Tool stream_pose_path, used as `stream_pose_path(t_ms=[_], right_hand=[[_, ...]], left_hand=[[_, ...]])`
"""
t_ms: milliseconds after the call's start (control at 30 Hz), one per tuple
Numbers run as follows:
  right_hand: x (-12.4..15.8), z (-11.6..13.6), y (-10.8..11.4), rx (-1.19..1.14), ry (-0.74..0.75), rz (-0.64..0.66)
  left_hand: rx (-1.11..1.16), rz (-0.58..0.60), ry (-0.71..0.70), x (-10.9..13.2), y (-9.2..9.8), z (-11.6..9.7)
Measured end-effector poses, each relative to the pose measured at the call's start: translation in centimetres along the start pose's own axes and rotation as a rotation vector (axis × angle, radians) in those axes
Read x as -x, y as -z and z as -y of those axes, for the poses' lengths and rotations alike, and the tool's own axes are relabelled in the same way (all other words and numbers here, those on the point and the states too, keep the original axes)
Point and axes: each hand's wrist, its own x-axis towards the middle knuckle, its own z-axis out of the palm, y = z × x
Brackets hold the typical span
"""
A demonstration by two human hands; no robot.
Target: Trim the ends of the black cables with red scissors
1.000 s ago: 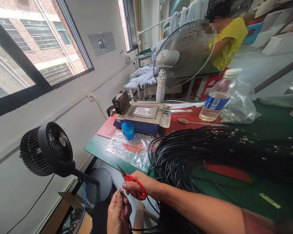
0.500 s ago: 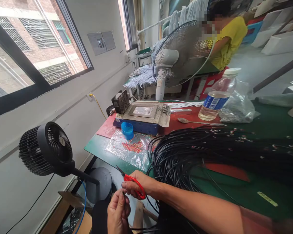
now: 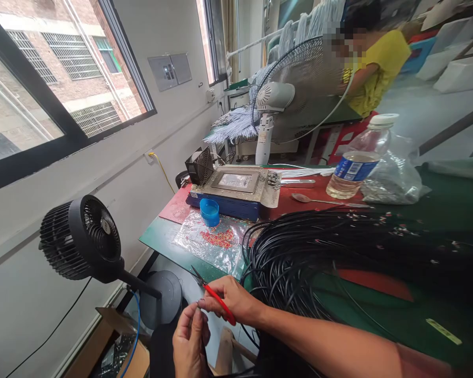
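Note:
Low in the middle of the head view, my left hand (image 3: pixel 191 338) is closed in a pinch, thumb against forefinger. What sits between those fingertips is too small to make out. My right hand (image 3: pixel 233 300) holds red-handled scissors (image 3: pixel 219 304), their dark blades pointing up and to the left. The right thumb and forefinger meet the left fingertips. Just right of my hands, a big bundle of black cables (image 3: pixel 274 262) lies on the table, and one cable hangs down past its edge near my right wrist.
On the green table (image 3: pixel 157 239) are a blue cup (image 3: pixel 209 212), small red bits on a plastic bag (image 3: pixel 217 239), a blue-sided heating device (image 3: pixel 228 202), a spoon (image 3: pixel 301 198) and a bottle (image 3: pixel 352 170). A black fan (image 3: pixel 94 236) stands left. A person in yellow (image 3: pixel 386 68) sits beyond.
My right hand has turned the scissors, so the red handles now show nearly edge-on. Both hands stay together at the fingertips. The whole view has shifted slightly.

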Motion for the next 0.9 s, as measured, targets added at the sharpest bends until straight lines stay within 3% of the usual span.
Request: stream_pose_path(t_ms=[167, 333, 400, 467, 600, 733, 900], right_hand=[[0.0, -0.1, 0.0, 0.057, 0.032, -0.008], [0.0, -0.2, -0.1, 0.216, 0.091, -0.038], [0.1, -0.4, -0.3, 0.387, 0.227, -0.089], [0.4, -0.5, -0.7, 0.607, 0.457, -0.136], [1.2, -0.1, -1.5, 0.945, 0.882, -0.077], [2.1, 1.0, -1.7, 1.101, 1.040, -0.049], [2.5, 1.3, -1.9, 1.116, 1.094, -0.071]], left_hand=[[0.016, -0.016, 0.009, 0.0, -0.1, 0.1], [0.085, 0.068, 0.059, 0.0, 0.2, -0.2], [0.134, 0.081, 0.113, -0.1, 0.3, -0.4], [0.191, 0.074, 0.190, -0.1, 0.4, -0.7], [0.377, 0.157, 0.383, 0.0, 0.5, -1.5], [0.551, 0.285, 0.592, 0.4, 0.4, -1.9], [0.523, 0.295, 0.600, 0.9, 0.0, -2.1]])
